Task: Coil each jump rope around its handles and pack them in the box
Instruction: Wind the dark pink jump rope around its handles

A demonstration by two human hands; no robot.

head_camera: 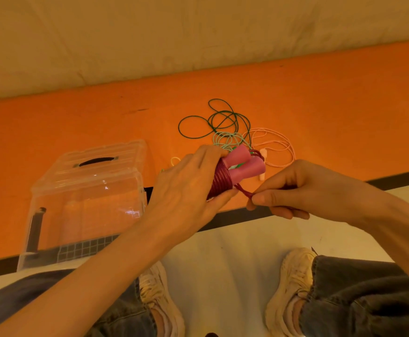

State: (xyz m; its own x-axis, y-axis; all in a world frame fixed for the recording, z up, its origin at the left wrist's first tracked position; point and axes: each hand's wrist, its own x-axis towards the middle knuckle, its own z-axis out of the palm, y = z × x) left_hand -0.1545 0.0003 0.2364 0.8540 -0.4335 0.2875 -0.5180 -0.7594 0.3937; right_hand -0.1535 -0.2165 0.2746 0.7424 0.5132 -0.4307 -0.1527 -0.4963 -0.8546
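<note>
Orange matting (77,122) is stretching across the floor under both hands. Nearest, the right hand (293,188) is pinching the maroon rope's tail (243,190), pulling it taut. The left hand (188,186) is gripping the pink handles (242,164), rope coiled tight around them: nearly finished. The clear box (86,198) is sitting beside, seemingly empty. Beyond, green rope (213,122) and pink rope (276,147) are lying loose, untouched.

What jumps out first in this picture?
Mid-frame, the left hand grips pink handles wound with maroon rope, while the right hand pinches its loose end. Behind them, green and pink ropes lie tangled on the orange mat; a clear box stands left.
</note>
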